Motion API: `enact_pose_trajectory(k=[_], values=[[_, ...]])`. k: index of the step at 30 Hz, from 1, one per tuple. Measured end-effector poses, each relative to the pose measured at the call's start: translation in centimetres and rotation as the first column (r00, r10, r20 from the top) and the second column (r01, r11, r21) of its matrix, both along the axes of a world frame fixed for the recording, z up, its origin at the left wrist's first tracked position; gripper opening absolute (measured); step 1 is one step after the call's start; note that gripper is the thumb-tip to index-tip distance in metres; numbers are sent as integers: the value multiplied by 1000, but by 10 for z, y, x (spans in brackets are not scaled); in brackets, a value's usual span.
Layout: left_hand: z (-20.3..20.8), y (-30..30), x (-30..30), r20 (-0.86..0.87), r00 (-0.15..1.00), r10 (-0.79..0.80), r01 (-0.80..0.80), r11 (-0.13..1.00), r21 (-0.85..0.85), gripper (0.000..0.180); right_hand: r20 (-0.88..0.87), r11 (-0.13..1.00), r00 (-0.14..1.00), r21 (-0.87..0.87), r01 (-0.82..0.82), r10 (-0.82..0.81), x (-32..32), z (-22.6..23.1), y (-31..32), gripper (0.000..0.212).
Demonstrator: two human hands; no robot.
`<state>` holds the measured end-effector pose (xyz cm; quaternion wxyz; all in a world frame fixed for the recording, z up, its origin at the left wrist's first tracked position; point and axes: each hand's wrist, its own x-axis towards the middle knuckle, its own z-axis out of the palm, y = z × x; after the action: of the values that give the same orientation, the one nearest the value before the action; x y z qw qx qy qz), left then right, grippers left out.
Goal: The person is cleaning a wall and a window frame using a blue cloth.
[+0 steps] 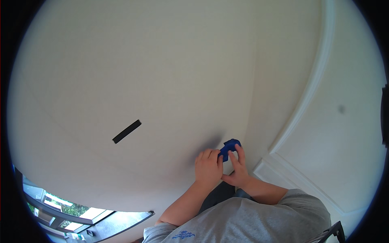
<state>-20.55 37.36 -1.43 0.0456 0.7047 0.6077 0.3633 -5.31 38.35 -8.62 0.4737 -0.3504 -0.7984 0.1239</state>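
A small dark-blue object (225, 152) with a rounded far end is held between my two hands in front of the pale wall; its exact kind I cannot make out. My left hand (208, 167) has its fingers bent over the near left end. On the other side, my right hand (238, 169) grips the object with its fingertips, the forefinger reaching up to the rounded end. Farther left, a short black strip (127, 131) lies slanted against the wall surface.
The pale wall (162, 60) meets another wall at a corner just right of my hands. White raised moulding (310, 95) runs along that right-hand wall. At the lower left are a window (73, 208) and a light ledge (123, 224).
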Motion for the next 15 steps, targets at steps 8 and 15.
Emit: enact_pose_trajectory(k=[8,15], values=[[43,60,10,54,998,-44,41,997,70,22,-286,974,958,225,38,28,-64,-13,130,89],[89,82,44,-264,860,437,-286,840,461,53,-211,925,977,373,73,8,-17,55,229,75]])
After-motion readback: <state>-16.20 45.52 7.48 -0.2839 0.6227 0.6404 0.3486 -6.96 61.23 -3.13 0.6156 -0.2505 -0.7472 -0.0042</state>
